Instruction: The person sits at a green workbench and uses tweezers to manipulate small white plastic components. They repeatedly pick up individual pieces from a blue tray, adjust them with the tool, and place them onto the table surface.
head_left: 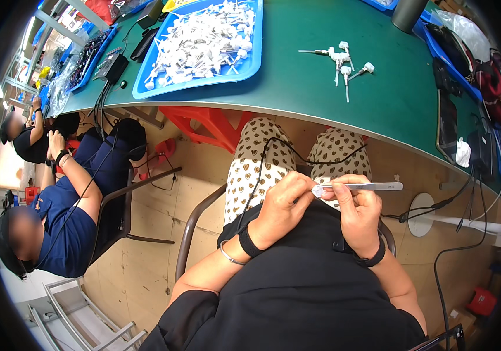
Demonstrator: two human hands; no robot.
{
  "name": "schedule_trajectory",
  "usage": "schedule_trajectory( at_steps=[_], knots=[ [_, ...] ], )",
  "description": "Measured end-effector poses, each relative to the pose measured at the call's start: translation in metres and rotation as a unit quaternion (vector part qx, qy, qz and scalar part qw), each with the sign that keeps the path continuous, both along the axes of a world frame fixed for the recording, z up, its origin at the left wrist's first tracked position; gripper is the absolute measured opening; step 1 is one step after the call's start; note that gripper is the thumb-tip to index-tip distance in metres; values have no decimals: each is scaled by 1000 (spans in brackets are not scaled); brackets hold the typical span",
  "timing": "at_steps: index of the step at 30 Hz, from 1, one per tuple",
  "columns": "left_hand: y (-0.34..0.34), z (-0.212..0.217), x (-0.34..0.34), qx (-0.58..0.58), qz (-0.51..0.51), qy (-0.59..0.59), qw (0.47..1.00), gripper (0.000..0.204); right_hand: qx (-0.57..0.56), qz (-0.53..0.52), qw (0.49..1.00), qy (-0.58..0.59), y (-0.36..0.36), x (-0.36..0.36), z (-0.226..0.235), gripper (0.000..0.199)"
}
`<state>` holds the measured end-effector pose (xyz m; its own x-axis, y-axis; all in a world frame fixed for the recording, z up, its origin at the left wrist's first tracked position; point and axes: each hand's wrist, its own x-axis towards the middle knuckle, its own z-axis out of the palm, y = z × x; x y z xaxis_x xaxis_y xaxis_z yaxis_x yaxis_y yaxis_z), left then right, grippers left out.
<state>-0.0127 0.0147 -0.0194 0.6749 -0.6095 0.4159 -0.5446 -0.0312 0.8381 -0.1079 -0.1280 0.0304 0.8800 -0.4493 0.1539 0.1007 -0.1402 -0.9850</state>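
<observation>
The step looks like careful work on one small white part (318, 191) with the tweezers (379, 186), and the next move seems to need steady fingers. The left hand (287, 203) pinches the part, by the patterned pants (262, 155), and the right hand (358, 212) squeezes the tweezers (their tips are too tiny to tell)

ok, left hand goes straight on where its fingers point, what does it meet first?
Likely the small white piece, then the right hand; exact depth is unclear.
</observation>
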Motion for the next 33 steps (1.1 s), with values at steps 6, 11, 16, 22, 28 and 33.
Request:
schedule_trajectory(
  at_steps=[6,11,16,22,28,33],
  knots=[
    [0,-2,0,-9,-12,35,999,15,-4,-2,1000,-2,-1,-1,-3,11],
    [-1,-2,0,-19,-21,60,998,15,2,-4,1000,-8,-1,0,-2,10],
    [-1,-4,-2,-14,-21,77,997,6,-134,5,991,-22,-4,0,1,7],
    [-1,-5,-1,-21,-28,61,998,7,-243,19,969,-44,-6,1,1,4],
    [-1,-11,0,-20,-25,56,998,6,-250,32,968,-25,-11,1,3,7],
    [-2,-14,0,-41,-36,144,988,6,-126,-17,991,-47,-10,-1,6,9]
  ],
)
